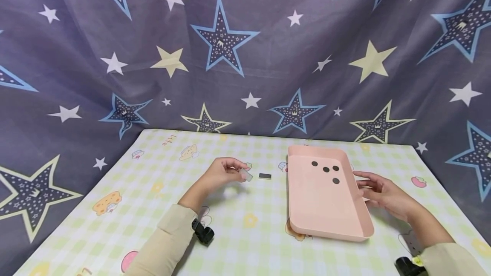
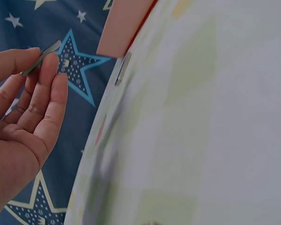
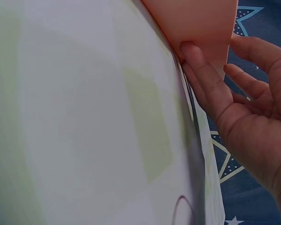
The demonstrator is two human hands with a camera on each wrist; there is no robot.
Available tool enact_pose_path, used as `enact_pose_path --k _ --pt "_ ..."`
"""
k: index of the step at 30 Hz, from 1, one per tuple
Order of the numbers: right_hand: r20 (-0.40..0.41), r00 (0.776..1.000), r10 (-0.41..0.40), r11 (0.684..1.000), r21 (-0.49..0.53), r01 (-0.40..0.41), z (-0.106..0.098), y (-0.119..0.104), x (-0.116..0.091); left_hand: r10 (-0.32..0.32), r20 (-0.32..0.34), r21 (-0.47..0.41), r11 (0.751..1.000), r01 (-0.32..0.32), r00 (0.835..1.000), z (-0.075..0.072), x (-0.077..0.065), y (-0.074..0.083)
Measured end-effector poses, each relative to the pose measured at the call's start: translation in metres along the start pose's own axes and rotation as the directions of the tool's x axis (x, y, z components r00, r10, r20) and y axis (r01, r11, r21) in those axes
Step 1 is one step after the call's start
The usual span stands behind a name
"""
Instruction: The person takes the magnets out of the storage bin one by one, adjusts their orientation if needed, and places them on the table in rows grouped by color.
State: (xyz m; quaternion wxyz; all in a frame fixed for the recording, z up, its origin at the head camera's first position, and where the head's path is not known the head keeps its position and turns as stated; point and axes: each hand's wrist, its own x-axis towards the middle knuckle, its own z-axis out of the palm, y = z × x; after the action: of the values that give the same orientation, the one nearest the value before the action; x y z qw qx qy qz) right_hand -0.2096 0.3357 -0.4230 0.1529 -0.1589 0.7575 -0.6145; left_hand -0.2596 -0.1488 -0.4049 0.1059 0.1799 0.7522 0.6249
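Note:
Between thumb and fingertips, my left hand [image 1: 224, 171] pinches a small, thin, flat grey rectangular piece [image 1: 246, 175], held above the table. The left wrist view shows that piece [image 2: 48, 54] edge-on. A dark rectangular piece [image 1: 265, 176] with a pale edge lies on the cloth just right of the left hand. Farther right is a shallow pink tray [image 1: 324, 214], with several small black discs [image 1: 326, 169] in its far half. My right hand [image 1: 389, 195] is at the tray's right side, its loosely extended fingers [image 3: 210, 84] touching the outer wall.
A green-and-white checked cloth [image 1: 153, 208] with printed cartoon figures covers the table. Behind it hangs a dark curtain [image 1: 268, 88] patterned with stars. Each sleeve carries a black wrist camera [image 1: 203, 232].

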Motion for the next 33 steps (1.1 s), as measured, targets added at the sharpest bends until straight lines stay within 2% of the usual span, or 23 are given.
enact_pose_path --k 9,18,26,33 --pt "0.026 1.0 -0.018 0.999 0.028 0.017 -0.001 0.002 -0.001 -0.062 -0.059 0.032 0.997 0.064 0.996 -0.014 0.001 -0.011" --pt "0.035 0.999 -0.018 1.0 0.022 0.018 -0.001 0.002 0.0 -0.094 -0.13 0.082 0.991 0.105 0.987 -0.02 0.004 -0.019" --pt "0.038 0.999 -0.02 0.999 0.027 0.019 0.0 0.001 0.001 -0.117 -0.187 0.208 0.966 0.156 0.975 -0.019 0.012 -0.023" --pt "0.028 0.999 -0.018 1.0 0.02 0.017 -0.001 0.001 0.001 -0.086 -0.187 0.333 0.932 0.146 0.979 -0.016 0.017 -0.022"
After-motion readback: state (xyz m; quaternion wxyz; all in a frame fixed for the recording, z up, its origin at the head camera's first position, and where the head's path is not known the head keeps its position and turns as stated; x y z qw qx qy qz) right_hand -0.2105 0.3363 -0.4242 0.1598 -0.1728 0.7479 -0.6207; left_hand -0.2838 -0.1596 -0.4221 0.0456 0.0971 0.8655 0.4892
